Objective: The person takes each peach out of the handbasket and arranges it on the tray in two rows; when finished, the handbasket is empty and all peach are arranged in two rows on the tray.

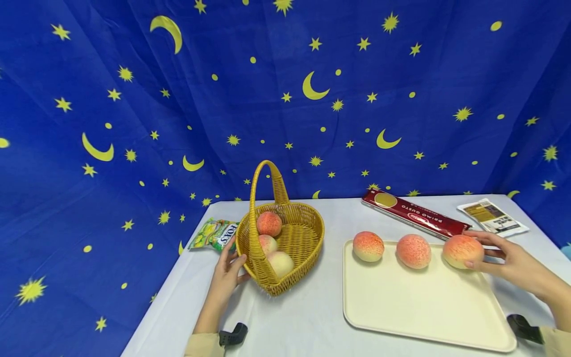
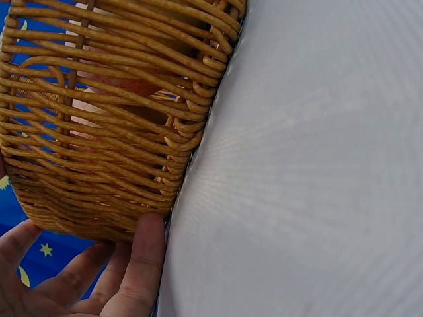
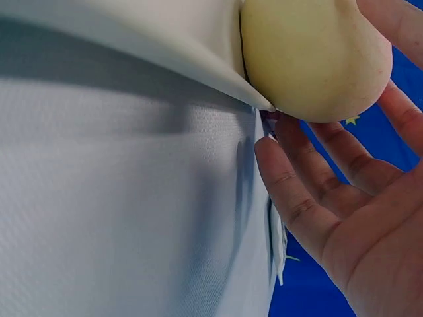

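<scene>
In the head view, my left hand (image 1: 227,271) rests against the left outer side of a heart-shaped wicker basket (image 1: 308,241) with a tall handle. Fairly straight fingers (image 2: 148,241) touch the weave low on its wall in the left wrist view. Inside the basket, one red peach (image 1: 269,224) and two paler peaches (image 1: 280,264) lie along the left. At the far right corner of a cream tray (image 1: 419,302), my right hand (image 1: 517,260) holds a peach (image 1: 459,252) between thumb and fingers. A middle peach (image 1: 413,251) and a left peach (image 1: 368,246) sit along the tray's back edge.
Behind the tray lies a long dark red package (image 1: 415,214), slanting toward the right. A white and gold packet (image 1: 494,218) is at the back right. Partly behind the basket, a green FOX'S bag (image 1: 216,234) lies on the white-covered table (image 1: 308,317). A blue starry cloth hangs behind.
</scene>
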The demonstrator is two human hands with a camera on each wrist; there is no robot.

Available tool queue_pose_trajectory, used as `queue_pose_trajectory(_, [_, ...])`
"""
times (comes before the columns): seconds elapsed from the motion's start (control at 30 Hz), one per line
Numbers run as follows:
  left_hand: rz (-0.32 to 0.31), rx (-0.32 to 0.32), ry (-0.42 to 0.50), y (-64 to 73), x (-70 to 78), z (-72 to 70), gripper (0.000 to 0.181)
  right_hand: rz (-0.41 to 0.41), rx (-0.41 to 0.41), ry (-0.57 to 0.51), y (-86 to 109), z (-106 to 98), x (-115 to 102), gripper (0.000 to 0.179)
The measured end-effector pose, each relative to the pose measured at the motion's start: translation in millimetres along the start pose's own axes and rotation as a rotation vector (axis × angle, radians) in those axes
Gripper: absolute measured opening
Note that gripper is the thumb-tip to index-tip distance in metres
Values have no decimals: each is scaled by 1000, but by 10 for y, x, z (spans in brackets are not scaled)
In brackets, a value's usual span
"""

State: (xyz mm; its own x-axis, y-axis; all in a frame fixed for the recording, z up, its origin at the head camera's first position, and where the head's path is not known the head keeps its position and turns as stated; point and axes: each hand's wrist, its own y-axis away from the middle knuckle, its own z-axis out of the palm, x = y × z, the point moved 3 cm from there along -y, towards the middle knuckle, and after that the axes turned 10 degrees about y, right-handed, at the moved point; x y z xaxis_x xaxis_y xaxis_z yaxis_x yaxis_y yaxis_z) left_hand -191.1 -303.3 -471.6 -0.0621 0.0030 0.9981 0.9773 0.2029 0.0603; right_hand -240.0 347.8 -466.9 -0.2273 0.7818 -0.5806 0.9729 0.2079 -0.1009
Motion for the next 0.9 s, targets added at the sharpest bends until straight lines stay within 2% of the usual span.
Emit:
queue_pose_trajectory(0.37, [-10, -7, 2, 30, 31, 5, 70, 24, -20, 2, -5, -26, -15, 71])
queue_pose_trajectory(0.63, [-8, 3, -2, 14, 3, 7, 69, -51, 81, 3, -67, -125, -122, 64])
queue_pose_trajectory(0.8, [-8, 6, -6, 3, -6, 0, 68, -127, 163, -14, -133, -230, -320, 51])
queue_pose_trajectory(0.9, [-9, 8, -5, 0, 1, 1, 67, -156, 186, -12, -188, -300, -492, 48])
